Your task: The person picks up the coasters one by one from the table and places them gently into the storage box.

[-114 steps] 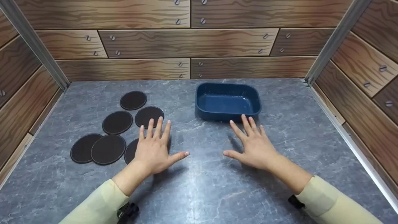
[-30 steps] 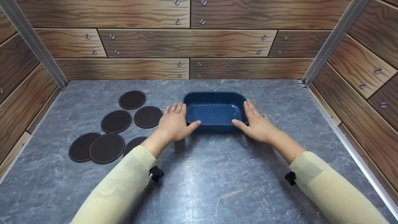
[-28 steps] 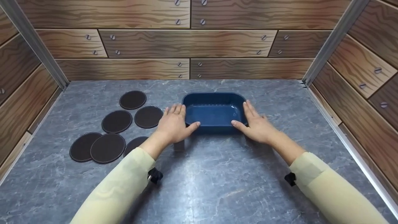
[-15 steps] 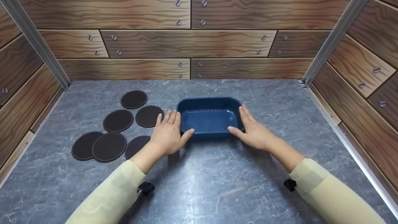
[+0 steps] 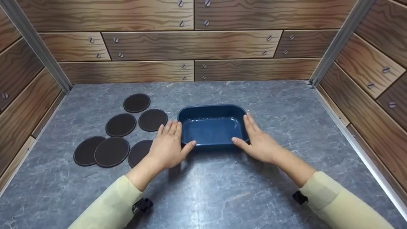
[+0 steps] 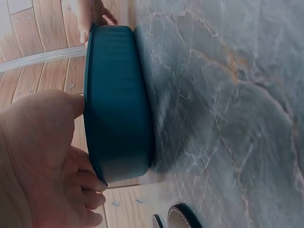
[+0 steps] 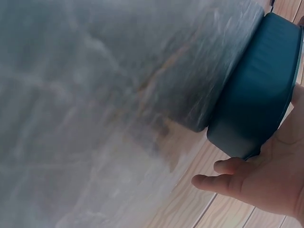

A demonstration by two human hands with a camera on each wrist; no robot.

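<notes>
A dark blue rectangular basin [image 5: 213, 148] with rounded corners stands on the marbled grey tabletop, nothing inside it. My left hand [image 5: 167, 147] lies along its left end, fingers straight and thumb at the near rim. At the right end my right hand [image 5: 262, 146] mirrors it, thumb tip at the near rim. From the left wrist view, the left thumb meets the rim of the basin [image 6: 118, 104]. In the right wrist view, the fingers [image 7: 213, 184] of the right hand stretch past the basin's end. Left of the basin lie several round black coasters [image 5: 120, 125] with stitched edges.
Two coasters overlap at the front left, and my left forearm partly hides another coaster [image 5: 137, 152]. A wood-patterned back wall [image 5: 194, 46] and side walls enclose the tabletop, with metal posts [image 5: 340, 44] at the corners.
Both hands have come down from over the table to the basin's ends. Between them the basin has slid toward me and to the left. The coasters have stayed put.
</notes>
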